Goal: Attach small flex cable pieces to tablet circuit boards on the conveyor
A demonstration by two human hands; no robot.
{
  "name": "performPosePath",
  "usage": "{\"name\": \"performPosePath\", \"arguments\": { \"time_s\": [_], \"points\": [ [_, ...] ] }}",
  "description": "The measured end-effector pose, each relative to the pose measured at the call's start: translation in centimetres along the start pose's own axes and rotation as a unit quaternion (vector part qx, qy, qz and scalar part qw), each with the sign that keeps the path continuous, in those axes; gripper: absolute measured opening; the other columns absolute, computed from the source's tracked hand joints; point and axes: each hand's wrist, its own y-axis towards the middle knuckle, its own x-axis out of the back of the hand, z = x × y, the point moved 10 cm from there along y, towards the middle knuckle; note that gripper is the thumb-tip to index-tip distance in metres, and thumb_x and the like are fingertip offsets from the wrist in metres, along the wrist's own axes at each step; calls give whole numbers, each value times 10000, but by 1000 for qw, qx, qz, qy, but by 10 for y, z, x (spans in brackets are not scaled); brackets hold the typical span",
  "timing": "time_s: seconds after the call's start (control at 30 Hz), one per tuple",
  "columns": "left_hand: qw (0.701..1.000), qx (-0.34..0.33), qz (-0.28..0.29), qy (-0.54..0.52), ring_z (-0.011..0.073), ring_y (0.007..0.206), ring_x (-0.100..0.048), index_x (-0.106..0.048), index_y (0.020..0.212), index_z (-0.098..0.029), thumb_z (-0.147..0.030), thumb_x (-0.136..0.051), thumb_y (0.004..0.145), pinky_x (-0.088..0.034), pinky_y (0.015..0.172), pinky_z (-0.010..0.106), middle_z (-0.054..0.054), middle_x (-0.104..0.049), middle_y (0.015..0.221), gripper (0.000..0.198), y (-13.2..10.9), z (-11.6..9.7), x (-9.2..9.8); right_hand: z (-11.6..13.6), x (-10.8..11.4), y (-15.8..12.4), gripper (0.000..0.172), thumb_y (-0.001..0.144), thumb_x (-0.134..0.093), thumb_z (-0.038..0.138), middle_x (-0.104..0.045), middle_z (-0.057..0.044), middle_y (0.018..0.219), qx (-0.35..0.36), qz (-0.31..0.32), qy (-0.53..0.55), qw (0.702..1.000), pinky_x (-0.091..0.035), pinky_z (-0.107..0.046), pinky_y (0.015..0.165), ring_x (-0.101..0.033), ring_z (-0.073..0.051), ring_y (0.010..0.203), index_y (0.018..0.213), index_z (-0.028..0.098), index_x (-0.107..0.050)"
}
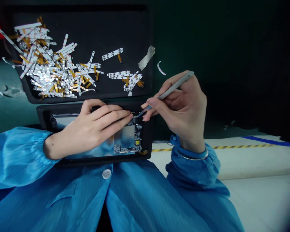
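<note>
Blue anti-static sleeves (pixel 19 154) come in from both sides, and the two hands work close together above a small circuit board (pixel 136 135), which lies in a black fixture tray (pixel 148 138) on the near part of the bench. The left hand (pixel 94 127) lies over the board's upper-left part, and its fingertips (pixel 128 115) are close together at the top edge; I cannot tell if they pinch something small there. The right hand (pixel 181 112) holds slim metal tweezers (pixel 174 86) like a pen, with its fingers shut narrow around the shaft, and the blue-tipped end reaches the same edge, just beside the left fingertips. What the tips touch is too small to see. For such fine work, this pen grip is good, because the hand gives control from close to the tip, and a light, steady pressure seems wiser than force near the small parts. Above, a second black tray (pixel 87 99) carries a loose pile of silver flexible strips with amber tails (pixel 48 67), a few smaller groups, and a piece of tape (pixel 146 58).
</note>
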Motion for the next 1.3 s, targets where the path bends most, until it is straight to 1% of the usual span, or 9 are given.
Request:
{"name": "performPosePath", "arguments": {
  "time_s": [0.3, 0.43, 0.6, 0.77, 0.9, 1.0, 1.1, 1.2, 1.3],
  "points": [
    [999, -15, -13, 32, 233, 1251, -583, -537, 1378, -129, -116, -451, 1044, -407, 965, 422, 89, -605, 1398, 346, -2, -3, 1, -4, -1, 2, 325, 832, -819, 363, -608, 60, 698, 18, 21, -1, 1000, -600, -259, 461, -700, -179, 617, 865, 276, -508],
    [996, -52, -15, 76, 246, 1214, -616, -572, 1325, -101, -87, -434, 1032, -440, 920, 417, 113, -626, 1362, 324, -1, -10, 2, -5, 0, 2, 323, 836, -816, 370, -595, 53, 731, 12, 2, 0, 1000, -598, -262, 470, -699, -177, 635, 868, 274, -510],
    [997, -43, -6, 67, 232, 1310, -555, -528, 1394, -118, -111, -390, 1060, -430, 937, 418, 77, -539, 1464, 361, -4, -7, 1, 0, 8, -9, 266, 868, -785, 361, -602, 40, 762, 19, -47, 0, 999, -595, -287, 487, -696, -183, 664, 883, 278, -532],
    [994, -64, 3, 87, 213, 1344, -527, -529, 1366, -49, -74, -358, 1054, -450, 937, 429, 107, -519, 1473, 356, -1, -18, 0, 1, 33, -45, 82, 960, -663, 265, -626, 25, 709, 30, -136, 39, 990, -488, -279, 367, -628, -160, 524, 914, 306, -608],
    [992, -67, 0, 111, 221, 1288, -574, -552, 1330, -34, -45, -388, 1028, -451, 916, 433, 140, -576, 1412, 344, 5, -26, 2, -8, 45, -81, 87, 965, -631, 225, -659, 12, 661, 13, -183, 63, 981, -414, -304, 295, -548, -167, 399, 906, 288, -644],
    [995, -49, -8, 81, 223, 1277, -582, -536, 1344, -34, -47, -392, 1031, -430, 935, 434, 130, -597, 1396, 344, 5, -21, 3, -11, 42, -104, 234, 1007, -545, 248, -545, 20, 508, 15, -181, 108, 977, -387, -286, 292, -467, -150, 346, 792, 237, -635],
    [1000, -10, -19, -12, 233, 1311, -557, -504, 1377, -87, -111, -404, 1057, -398, 962, 438, 90, -614, 1387, 337, 1, -7, 2, -24, 38, -129, 395, 1057, -465, 286, -458, 25, 465, -34, -187, 134, 973, -410, -246, 363, -430, -122, 379, 681, 209, -560],
    [999, 14, -19, -42, 234, 1313, -559, -483, 1384, -151, -134, -418, 1058, -387, 965, 438, 60, -611, 1394, 332, -3, 1, 0, -34, 27, -150, 391, 1076, -438, 307, -520, 18, 560, -87, -164, 113, 976, -365, -204, 367, -458, -94, 420, 728, 195, -576],
    [1000, -11, -11, 16, 255, 1320, -553, -476, 1389, -127, -116, -447, 1045, -389, 975, 461, 79, -582, 1424, 346, -2, -10, 4, -38, 12, -163, 325, 1072, -453, 274, -565, 21, 647, -128, -118, 34, 984, -317, -190, 369, -443, -54, 411, 829, 193, -653]
  ]
}}
